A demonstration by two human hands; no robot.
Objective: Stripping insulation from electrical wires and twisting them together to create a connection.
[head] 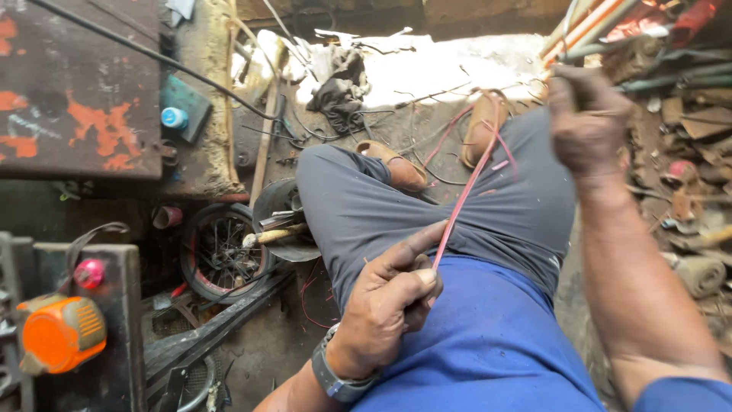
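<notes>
Daylight enters from the top — pale rubble there is overexposed; lower left stays dim, edges bend, raised hand blurs.

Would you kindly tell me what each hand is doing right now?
Left hand: closed, pinching the pink wire.
Right hand: closed, gripping the wire's upper end.

The left hand (385, 305) pinches a thin red wire (467, 187) between thumb and fingers (418, 238) above the lap; the raised right hand (585, 126) grips its far end, pulling it taut.
</notes>
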